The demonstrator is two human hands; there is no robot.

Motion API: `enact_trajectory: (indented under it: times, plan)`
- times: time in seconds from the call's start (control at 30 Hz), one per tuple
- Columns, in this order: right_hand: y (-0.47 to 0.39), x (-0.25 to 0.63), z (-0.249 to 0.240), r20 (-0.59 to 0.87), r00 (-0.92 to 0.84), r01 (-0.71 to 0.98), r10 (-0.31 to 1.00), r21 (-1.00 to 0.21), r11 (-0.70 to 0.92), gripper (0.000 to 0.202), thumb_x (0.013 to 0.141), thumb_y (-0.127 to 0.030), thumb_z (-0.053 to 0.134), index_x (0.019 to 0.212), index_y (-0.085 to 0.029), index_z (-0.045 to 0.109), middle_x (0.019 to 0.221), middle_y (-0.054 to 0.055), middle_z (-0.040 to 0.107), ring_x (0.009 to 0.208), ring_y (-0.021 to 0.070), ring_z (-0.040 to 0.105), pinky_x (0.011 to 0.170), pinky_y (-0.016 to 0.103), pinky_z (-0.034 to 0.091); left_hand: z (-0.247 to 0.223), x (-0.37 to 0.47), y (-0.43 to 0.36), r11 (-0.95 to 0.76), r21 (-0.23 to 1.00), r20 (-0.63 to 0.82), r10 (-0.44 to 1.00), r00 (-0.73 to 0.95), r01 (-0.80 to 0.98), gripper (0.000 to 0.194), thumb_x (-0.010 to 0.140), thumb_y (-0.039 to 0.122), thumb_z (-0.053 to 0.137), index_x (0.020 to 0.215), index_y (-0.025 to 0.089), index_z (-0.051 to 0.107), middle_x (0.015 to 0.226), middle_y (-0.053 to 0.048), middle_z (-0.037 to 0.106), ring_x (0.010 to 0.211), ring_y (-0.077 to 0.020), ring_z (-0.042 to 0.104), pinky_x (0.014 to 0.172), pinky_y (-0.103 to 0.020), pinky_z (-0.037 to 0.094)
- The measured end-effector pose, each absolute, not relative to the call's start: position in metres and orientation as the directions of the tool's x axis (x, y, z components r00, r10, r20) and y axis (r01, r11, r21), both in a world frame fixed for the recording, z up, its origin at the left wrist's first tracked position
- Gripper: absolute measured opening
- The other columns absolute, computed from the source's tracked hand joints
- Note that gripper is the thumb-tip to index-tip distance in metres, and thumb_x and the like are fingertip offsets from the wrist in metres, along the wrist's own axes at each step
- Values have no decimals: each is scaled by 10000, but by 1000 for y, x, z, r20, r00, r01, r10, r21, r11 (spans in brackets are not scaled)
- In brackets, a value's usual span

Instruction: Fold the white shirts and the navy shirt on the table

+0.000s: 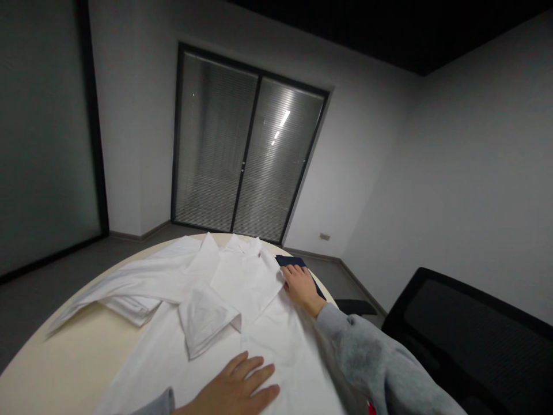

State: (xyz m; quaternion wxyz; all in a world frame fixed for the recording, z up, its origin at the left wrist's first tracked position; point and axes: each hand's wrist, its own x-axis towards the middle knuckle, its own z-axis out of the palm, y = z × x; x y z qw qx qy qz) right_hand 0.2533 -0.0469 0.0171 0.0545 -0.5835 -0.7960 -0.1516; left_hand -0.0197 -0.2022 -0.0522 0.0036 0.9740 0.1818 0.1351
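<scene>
A white long-sleeved shirt point(263, 346) lies spread on a round pale table, its collar at the far side. One sleeve point(211, 314) is folded across the body, with its cuff end on the middle. My left hand point(239, 386) rests palm down on the shirt's near part, fingers spread. Farther off, my right hand point(300, 288) lies on the shirt's right edge near the shoulder, fingers extended and close together; its palm side is hidden. Just beyond those fingers is a dark navy folded cloth point(291, 261).
More white cloth point(133, 282) covers the table's left part. The round table's bare edge point(56, 369) shows at the left. A black mesh-backed chair point(470, 334) stands at the right. Behind are a glazed double door with blinds point(248, 150) and grey walls.
</scene>
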Motion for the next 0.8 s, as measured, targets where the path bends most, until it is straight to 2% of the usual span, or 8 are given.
enact_trajectory:
  times: [0.13,0.27,0.37,0.43,0.53,0.6,0.7,0.8]
  plan:
    - [-31,271,22,344,-60,998,937,38,50,391,972,-239,478,1355,-212,552,1204,149,714,1149,298,621,982,427,387,-55,-19,-200,-936,24,280,343,897,351,485,1047,331,576,1526,314,499,1536,-51,575,1358,-272,588,1152,-412,455]
    - [-15,308,17,303,163,983,939,-133,-128,389,1020,-328,459,1378,-209,550,1108,136,742,980,271,697,823,379,465,-44,-20,-203,-932,71,245,361,900,355,470,1061,391,533,1523,309,501,1541,-63,570,1378,-281,570,1152,-427,452]
    - [-8,331,2,239,192,965,952,-221,-140,342,1026,-420,535,1271,-198,622,1059,80,726,920,222,690,811,376,520,-34,-22,-208,-931,127,261,365,894,343,443,1066,380,511,1503,306,524,1527,-71,584,1372,-282,574,1153,-434,444]
    - [-6,340,-9,220,167,959,961,-264,-106,350,1017,-463,580,1218,-184,646,1032,57,711,905,204,680,837,391,542,-27,-23,-212,-921,145,267,388,882,361,445,1039,393,563,1473,297,548,1523,-72,590,1372,-282,569,1152,-437,440]
    - [-4,345,-22,231,111,949,967,-314,-33,315,1020,-432,595,1207,-184,650,1046,49,713,933,199,681,886,402,542,-17,-27,-209,-835,155,323,548,771,528,483,967,401,670,1427,288,576,1497,-64,612,1351,-287,563,1157,-463,423]
    - [-5,346,-29,245,81,941,966,-337,6,281,1020,-392,594,1201,-185,651,1062,48,721,951,199,684,899,395,532,-12,-32,-201,-715,134,394,674,625,686,522,945,325,684,1450,279,559,1509,-77,592,1370,-306,531,1195,-520,356]
    - [-6,346,-38,266,76,936,961,-352,24,244,995,-314,588,1194,-191,655,1078,61,739,963,205,687,877,355,504,-5,-45,-185,-533,47,433,773,464,845,565,930,104,588,1476,245,554,1492,-108,598,1367,-329,525,1209,-595,278]
    - [-9,345,-45,305,100,938,947,-348,13,268,937,-222,557,1182,-224,665,1085,66,760,967,223,694,819,308,458,9,-59,-174,-450,-16,396,817,419,893,536,904,-31,469,1337,214,669,1264,-93,724,1189,-297,630,1099,-537,400]
